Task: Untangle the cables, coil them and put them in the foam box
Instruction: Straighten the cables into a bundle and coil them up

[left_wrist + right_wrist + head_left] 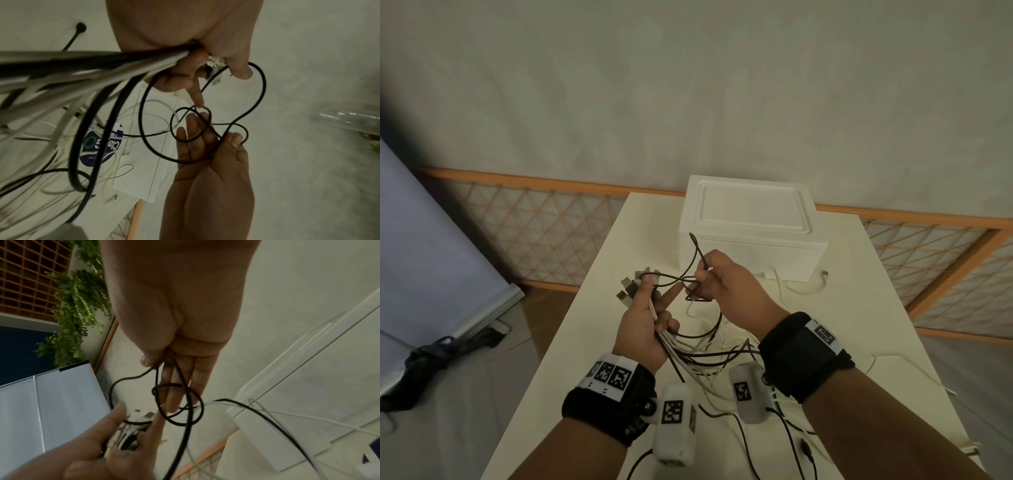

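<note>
My left hand (pixel 645 327) grips a bundle of cables (pixel 664 337) by their plug ends, fingers curled round it, forefinger pointing out to steady things. My right hand (pixel 726 284) pinches a knotted black cable (pixel 697 263), lifting its loop clear to work it loose. The foam box (pixel 751 228), lid on, waits at the bench's far edge.

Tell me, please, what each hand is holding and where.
Left hand grips the cable bundle just below its plugs; right hand pinches a black cable at a loop.
</note>
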### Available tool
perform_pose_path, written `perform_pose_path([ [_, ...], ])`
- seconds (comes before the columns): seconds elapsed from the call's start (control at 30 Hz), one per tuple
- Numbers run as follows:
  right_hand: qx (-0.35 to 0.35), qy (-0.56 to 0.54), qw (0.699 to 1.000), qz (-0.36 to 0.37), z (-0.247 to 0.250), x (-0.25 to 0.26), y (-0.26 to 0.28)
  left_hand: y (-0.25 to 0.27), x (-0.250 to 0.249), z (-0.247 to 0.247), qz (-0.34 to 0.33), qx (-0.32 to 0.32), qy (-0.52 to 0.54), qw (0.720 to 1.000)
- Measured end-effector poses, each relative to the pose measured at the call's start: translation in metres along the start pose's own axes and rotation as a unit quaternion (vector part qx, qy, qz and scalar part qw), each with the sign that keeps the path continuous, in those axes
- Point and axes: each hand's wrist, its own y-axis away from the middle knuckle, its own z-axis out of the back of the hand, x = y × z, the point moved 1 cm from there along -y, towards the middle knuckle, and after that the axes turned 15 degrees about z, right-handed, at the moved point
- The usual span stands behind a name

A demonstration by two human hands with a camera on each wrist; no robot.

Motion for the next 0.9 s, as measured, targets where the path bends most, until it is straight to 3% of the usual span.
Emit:
perform_pose_path([
  [0.17,0.075,0.224,0.972,0.016,0.005,0.001,0.003,0.007,0.003,-0.006,-0.083,0.010,-0.073,0.994],
  [0.3,0.078,0.215,0.972,0.048,0.002,0.010,0.004,0.010,0.006,-0.013,-0.114,0.013,-0.182,0.977],
  [0.47,0.041,0.176,0.981,0.070,0.003,0.016,0.006,0.014,0.002,-0.013,-0.134,0.057,-0.212,0.966],
  [0.6,-0.027,0.146,0.987,0.064,0.004,0.020,0.003,0.014,0.006,-0.012,-0.169,0.082,-0.273,0.943],
  [0.77,-0.039,0.081,0.995,0.033,0.003,0.024,-0.001,0.008,0.010,-0.009,-0.223,0.026,-0.286,0.931],
  [0.9,-0.072,0.101,0.990,0.073,0.005,0.038,0.002,0.000,0.007,-0.007,-0.233,0.011,-0.355,0.905],
])
